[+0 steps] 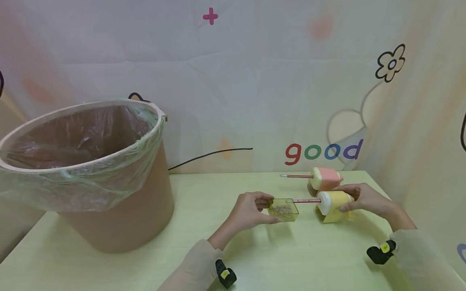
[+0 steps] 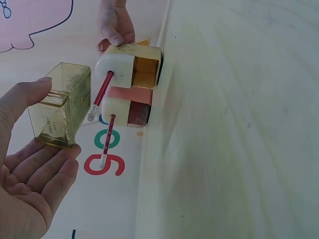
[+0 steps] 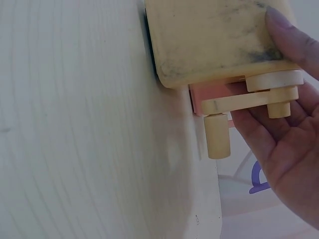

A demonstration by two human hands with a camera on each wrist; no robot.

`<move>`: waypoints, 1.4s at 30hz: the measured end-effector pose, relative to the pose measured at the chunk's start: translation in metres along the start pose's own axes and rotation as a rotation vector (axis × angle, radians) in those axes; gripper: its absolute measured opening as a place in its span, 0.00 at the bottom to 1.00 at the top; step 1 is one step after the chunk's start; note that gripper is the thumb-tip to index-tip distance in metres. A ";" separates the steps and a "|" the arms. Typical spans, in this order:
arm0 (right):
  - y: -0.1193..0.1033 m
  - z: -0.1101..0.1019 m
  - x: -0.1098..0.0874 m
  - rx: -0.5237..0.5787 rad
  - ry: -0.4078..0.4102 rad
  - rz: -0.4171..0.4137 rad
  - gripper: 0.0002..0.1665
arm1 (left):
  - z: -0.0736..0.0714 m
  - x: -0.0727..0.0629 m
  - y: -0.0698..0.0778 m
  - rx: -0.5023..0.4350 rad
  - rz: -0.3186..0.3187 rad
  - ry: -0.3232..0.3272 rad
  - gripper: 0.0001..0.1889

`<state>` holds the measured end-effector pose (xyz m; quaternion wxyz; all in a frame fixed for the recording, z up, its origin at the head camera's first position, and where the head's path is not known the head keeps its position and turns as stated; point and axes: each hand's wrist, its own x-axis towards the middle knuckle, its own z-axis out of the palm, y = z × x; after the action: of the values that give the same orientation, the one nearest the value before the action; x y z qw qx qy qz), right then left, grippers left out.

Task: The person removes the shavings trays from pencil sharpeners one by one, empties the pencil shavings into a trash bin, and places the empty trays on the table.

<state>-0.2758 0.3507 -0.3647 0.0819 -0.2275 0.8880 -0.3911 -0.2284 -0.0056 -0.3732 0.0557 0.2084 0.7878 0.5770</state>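
Observation:
My left hand (image 1: pixel 251 210) holds a clear yellow shavings drawer (image 1: pixel 284 210) between thumb and fingers, raised above the table, with pencil shavings inside. My right hand (image 1: pixel 367 202) grips the yellow crank pencil sharpener (image 1: pixel 336 206) at its crank end, thumb on the near side. A red pencil (image 1: pixel 307 201) sticks out of its white front toward the drawer. In the left wrist view an open slot (image 2: pixel 146 72) shows below the pencil. The crank handle (image 3: pixel 218 135) hangs beside my right fingers in the right wrist view.
Behind the yellow sharpener stands a pink pencil sharpener (image 1: pixel 327 178), also with a red pencil (image 1: pixel 296 176) in it. A large brown trash bin (image 1: pixel 127 218) lined with a plastic bag (image 1: pixel 109 190) stands at the left of the pale wooden table (image 1: pixel 204 186). A printed curtain (image 1: pixel 233 89) hangs behind.

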 end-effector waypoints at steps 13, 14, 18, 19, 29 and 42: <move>0.004 -0.001 0.001 -0.006 -0.027 0.020 0.33 | -0.013 -0.005 0.007 -0.003 -0.001 0.035 0.28; 0.005 -0.001 0.001 -0.007 -0.027 0.035 0.34 | -0.014 -0.005 0.007 -0.003 -0.001 0.038 0.28; 0.007 0.000 0.002 -0.008 -0.022 0.075 0.35 | -0.022 -0.007 0.010 -0.015 0.006 0.051 0.28; 0.007 0.000 0.001 -0.006 -0.024 0.073 0.35 | -0.024 -0.008 0.011 -0.016 0.011 0.055 0.28; 0.009 0.002 -0.002 0.033 -0.023 0.071 0.35 | -0.048 -0.018 0.024 0.013 0.049 0.099 0.27; 0.009 0.002 -0.006 0.175 -0.046 -0.014 0.34 | -0.081 -0.038 0.044 0.055 0.046 0.167 0.27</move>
<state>-0.2727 0.3578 -0.3730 0.1189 -0.2345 0.8468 -0.4623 -0.2086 -0.0814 -0.3115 -0.0294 0.1791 0.8002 0.5716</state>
